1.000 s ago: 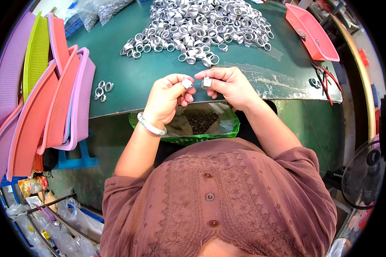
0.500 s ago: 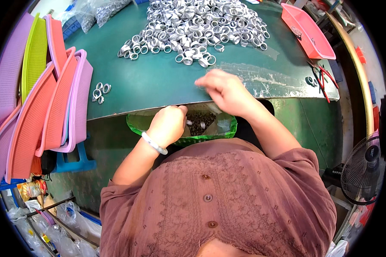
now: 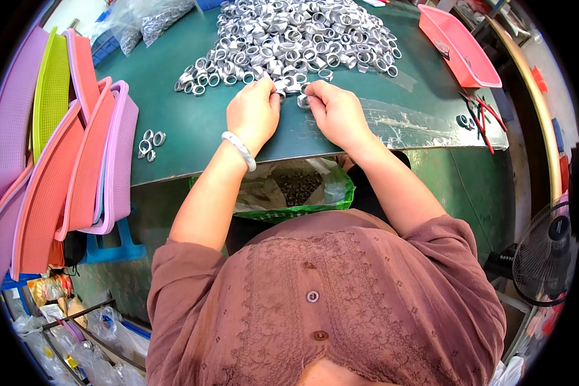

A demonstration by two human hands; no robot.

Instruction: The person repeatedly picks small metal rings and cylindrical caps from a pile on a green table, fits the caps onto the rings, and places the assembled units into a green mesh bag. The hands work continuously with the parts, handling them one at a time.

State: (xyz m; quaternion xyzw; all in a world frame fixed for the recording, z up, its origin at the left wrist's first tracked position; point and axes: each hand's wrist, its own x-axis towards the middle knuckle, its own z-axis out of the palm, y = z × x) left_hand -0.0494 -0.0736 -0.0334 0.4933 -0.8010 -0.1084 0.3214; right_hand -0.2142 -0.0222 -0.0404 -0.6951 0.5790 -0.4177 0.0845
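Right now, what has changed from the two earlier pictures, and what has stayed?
The left hand dipped over the green bag, then went forward to the ring pile; its grip is hidden. The right hand, its earlier piece gone, also moved forward; its fingers now pinch a ring at the pile's near edge. The pink tray, red pliers and loose rings stayed put.

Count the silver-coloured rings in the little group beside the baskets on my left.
4, on the green tabletop: back-left ring, back-right ring, front-left ring, front-right ring. Another could be hidden underneath.
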